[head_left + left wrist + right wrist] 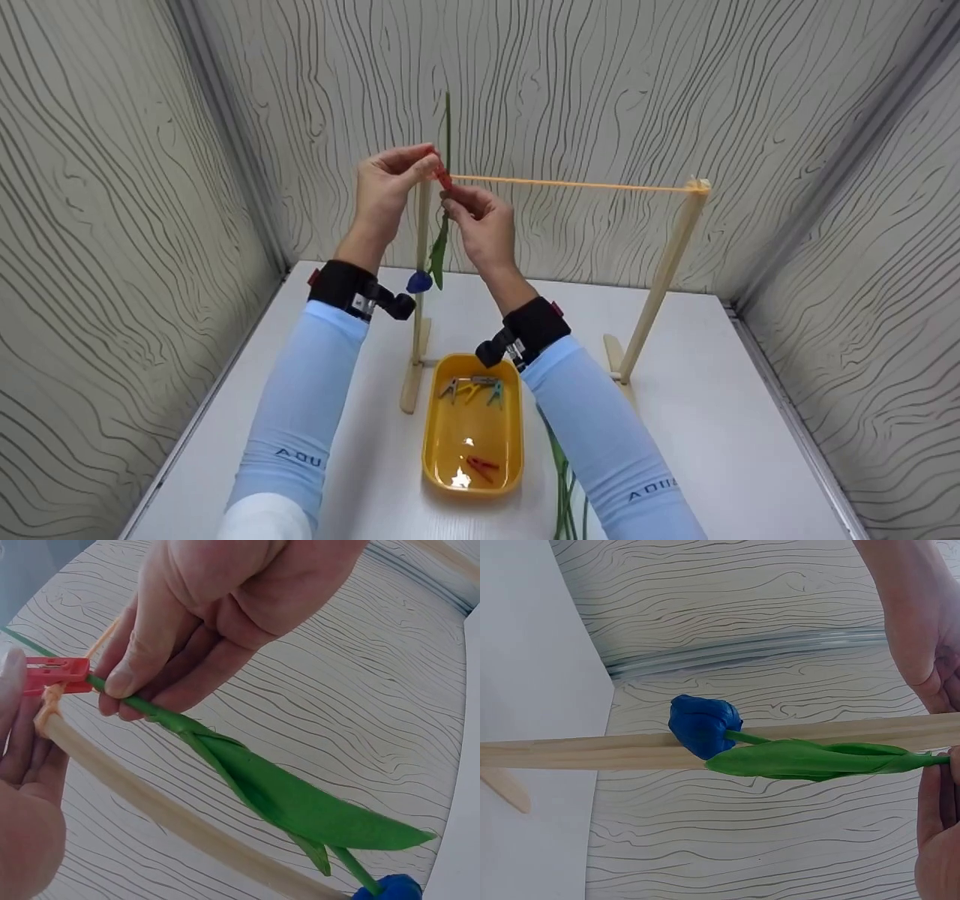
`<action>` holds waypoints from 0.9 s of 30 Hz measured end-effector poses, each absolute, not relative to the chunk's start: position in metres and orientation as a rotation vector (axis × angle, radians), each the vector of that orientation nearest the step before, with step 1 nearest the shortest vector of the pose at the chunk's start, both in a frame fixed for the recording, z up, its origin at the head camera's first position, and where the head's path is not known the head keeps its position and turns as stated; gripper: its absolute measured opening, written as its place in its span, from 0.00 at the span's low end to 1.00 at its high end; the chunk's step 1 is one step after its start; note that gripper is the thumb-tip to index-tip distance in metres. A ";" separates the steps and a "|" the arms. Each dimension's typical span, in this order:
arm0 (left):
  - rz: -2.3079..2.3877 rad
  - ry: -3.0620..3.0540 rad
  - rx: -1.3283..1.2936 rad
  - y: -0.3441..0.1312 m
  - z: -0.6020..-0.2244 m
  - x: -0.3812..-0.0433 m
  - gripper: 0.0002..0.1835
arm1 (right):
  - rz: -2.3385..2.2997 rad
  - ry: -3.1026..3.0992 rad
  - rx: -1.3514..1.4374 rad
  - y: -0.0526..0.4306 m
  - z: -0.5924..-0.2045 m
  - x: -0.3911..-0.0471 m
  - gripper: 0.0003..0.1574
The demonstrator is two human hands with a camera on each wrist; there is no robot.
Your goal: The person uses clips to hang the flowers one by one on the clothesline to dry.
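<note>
A blue artificial tulip [701,725] hangs head down beside the left wooden post [422,247], its green stem rising past the orange string [570,183]. My left hand [384,187] pinches the red clothespin [60,673] at the string's left end. The clothespin's tip meets the stem there; whether it clamps both stem and string, I cannot tell. Just below, my right hand [484,226] pinches the stem between thumb and fingers, above the green leaf [300,799]. In the right wrist view, part of my right hand is cut off by the frame edge.
A yellow tray [430,457] on the white table holds several clothespins [472,388], with a red one [481,466] near its front. Green stems [562,480] lie partly under my right forearm. The right wooden post [664,285] carries the string's other end. Patterned walls enclose the table.
</note>
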State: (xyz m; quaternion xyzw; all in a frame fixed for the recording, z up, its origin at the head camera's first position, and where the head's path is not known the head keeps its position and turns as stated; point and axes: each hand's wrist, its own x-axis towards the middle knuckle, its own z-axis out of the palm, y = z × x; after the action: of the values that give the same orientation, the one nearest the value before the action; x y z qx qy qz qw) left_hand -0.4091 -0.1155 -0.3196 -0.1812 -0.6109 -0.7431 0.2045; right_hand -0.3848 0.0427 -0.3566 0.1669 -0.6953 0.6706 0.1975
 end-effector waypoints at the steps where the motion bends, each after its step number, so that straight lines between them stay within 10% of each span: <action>1: -2.063 -1.712 -0.510 -0.116 -0.320 -0.409 0.08 | 1.869 -1.948 0.472 0.043 -0.357 -0.385 0.14; 27: -2.063 -1.671 -0.405 -0.114 -0.339 -0.392 0.23 | 1.793 -2.045 0.427 0.079 -0.373 -0.385 0.15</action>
State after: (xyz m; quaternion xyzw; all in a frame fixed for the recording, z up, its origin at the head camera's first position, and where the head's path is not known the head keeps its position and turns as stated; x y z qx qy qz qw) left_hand -0.3923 -0.1135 -0.3395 -0.1469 -0.6062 -0.7482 0.2261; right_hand -0.3850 0.0788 -0.3731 0.1522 -0.7288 0.6390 0.1932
